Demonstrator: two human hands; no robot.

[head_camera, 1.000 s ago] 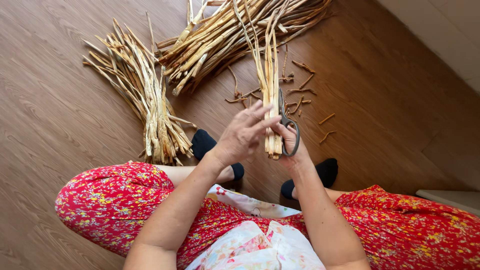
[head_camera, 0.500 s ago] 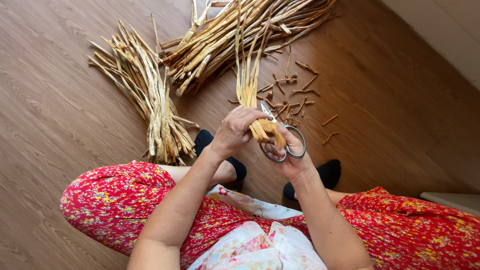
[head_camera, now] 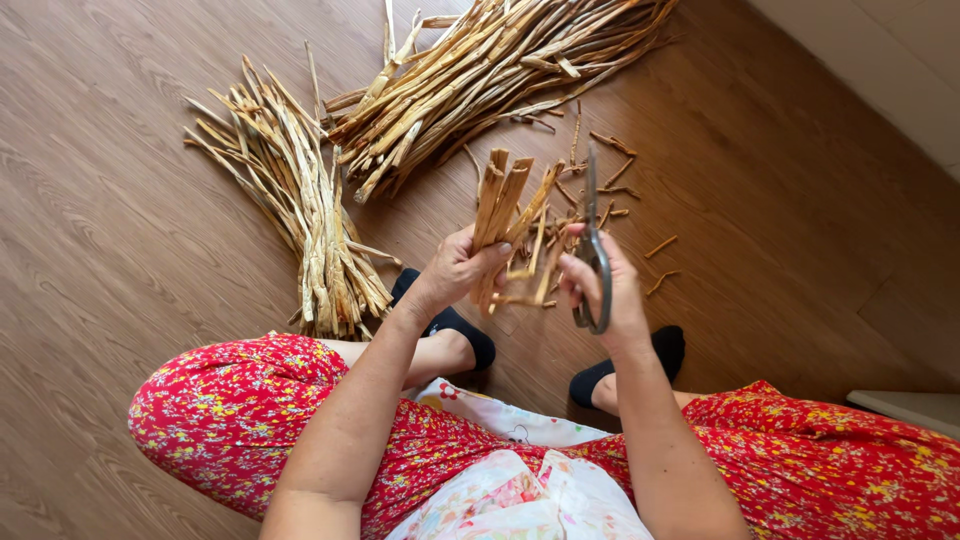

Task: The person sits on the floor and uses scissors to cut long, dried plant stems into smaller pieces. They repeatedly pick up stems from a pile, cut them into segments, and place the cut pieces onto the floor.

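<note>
Above the black-socked feet (head_camera: 450, 325), left hand (head_camera: 455, 270) grips a strip bunch (head_camera: 500, 215); right hand (head_camera: 605, 285) clasps scissors (head_camera: 593, 250), whose blades could nick nearby fingers.

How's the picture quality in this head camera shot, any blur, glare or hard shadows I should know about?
Head view: soft, even daylight, no glare on the wooden floor; only faint shadows beside the left bundle of strips. Left hand, the strips it holds and the scissors in the right hand look sharp, no motion blur. Wide-angle lens slightly stretches the frame edges.
</note>
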